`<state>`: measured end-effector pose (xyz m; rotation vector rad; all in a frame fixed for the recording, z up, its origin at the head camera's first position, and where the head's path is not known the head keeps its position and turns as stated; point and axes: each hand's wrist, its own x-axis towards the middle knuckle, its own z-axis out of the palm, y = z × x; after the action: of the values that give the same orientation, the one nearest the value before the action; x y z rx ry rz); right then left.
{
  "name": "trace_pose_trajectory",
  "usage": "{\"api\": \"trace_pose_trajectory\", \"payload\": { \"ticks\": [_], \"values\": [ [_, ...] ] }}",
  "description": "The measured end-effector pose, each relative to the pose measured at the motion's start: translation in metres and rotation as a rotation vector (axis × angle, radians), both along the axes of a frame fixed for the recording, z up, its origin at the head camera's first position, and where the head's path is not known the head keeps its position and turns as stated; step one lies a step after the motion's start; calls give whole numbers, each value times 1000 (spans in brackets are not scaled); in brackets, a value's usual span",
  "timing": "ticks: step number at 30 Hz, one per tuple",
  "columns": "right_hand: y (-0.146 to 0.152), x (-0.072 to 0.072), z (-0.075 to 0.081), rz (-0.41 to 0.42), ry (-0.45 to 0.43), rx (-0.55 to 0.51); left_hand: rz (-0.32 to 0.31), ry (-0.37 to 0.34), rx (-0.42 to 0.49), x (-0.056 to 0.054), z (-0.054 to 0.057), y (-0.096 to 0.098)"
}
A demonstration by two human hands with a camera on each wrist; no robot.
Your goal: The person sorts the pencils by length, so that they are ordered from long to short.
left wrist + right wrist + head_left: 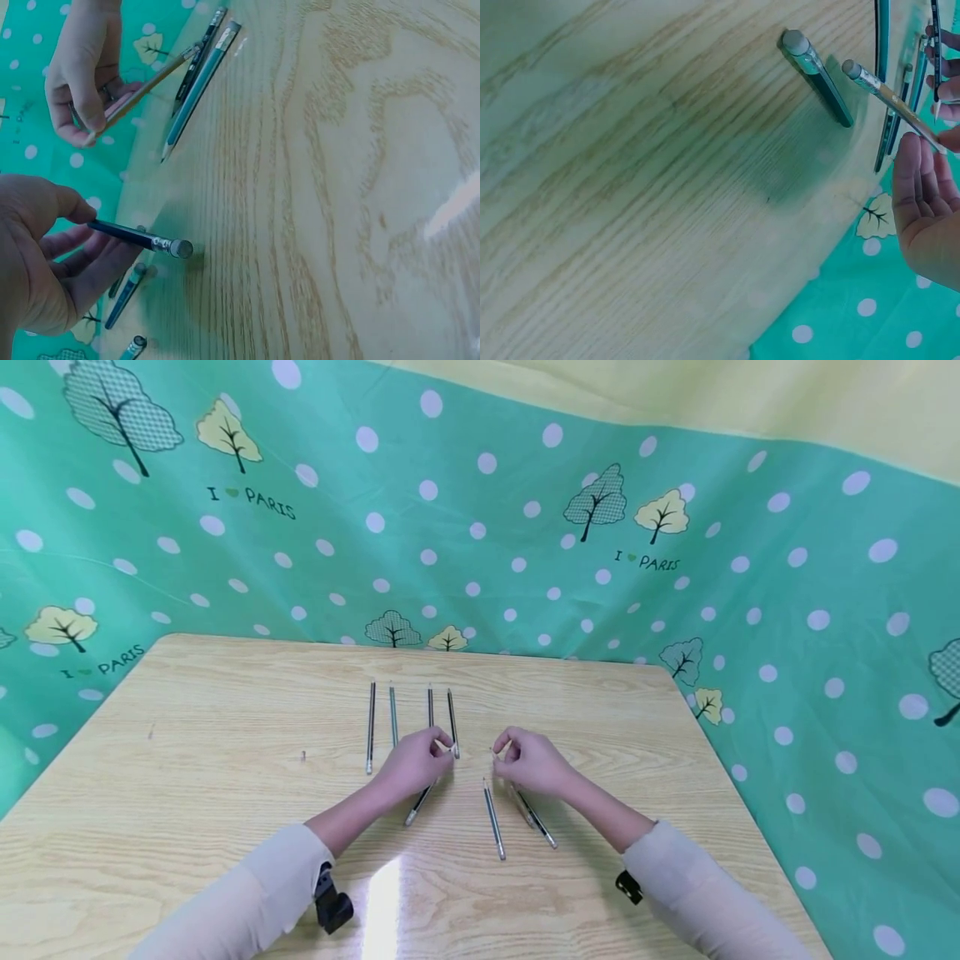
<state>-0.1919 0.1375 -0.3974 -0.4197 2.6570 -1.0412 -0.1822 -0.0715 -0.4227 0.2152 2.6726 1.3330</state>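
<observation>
My left hand [416, 762] pinches a dark pencil [124, 232] near one end, its eraser end tilted toward my body. Opposite it, my right hand [534, 764] pinches a tan wooden pencil [896, 101] between thumb and finger, eraser end toward me. Below the right hand lie a teal pencil [492, 818] and a black pencil [542, 828] on the table. Past the left hand, a row of pencils lies roughly parallel: a dark one [371, 727], a teal one [393, 714] and two more dark ones, partly hidden by that hand.
The wooden table [225, 718] has its far edge against a green dotted curtain [480, 560] printed with trees. A bright glare strip [382, 902] lies near the front. Each wrist carries a small black camera mount, as on the left wrist [330, 900].
</observation>
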Motion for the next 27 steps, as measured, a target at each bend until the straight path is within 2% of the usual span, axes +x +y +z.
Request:
{"api": "trace_pose_trajectory", "payload": {
  "ticks": [6,17,22,27],
  "values": [
    [0,0,3,-43,62,-90,17,32,69,-4,3,-2],
    [-4,-3,0,-119,110,-226,56,83,215,-9,4,-4],
    [-4,-4,-3,-122,127,-261,70,104,236,-9,5,-3],
    [-4,-4,-6,-157,98,-292,82,101,250,-9,5,-3]
  ]
}}
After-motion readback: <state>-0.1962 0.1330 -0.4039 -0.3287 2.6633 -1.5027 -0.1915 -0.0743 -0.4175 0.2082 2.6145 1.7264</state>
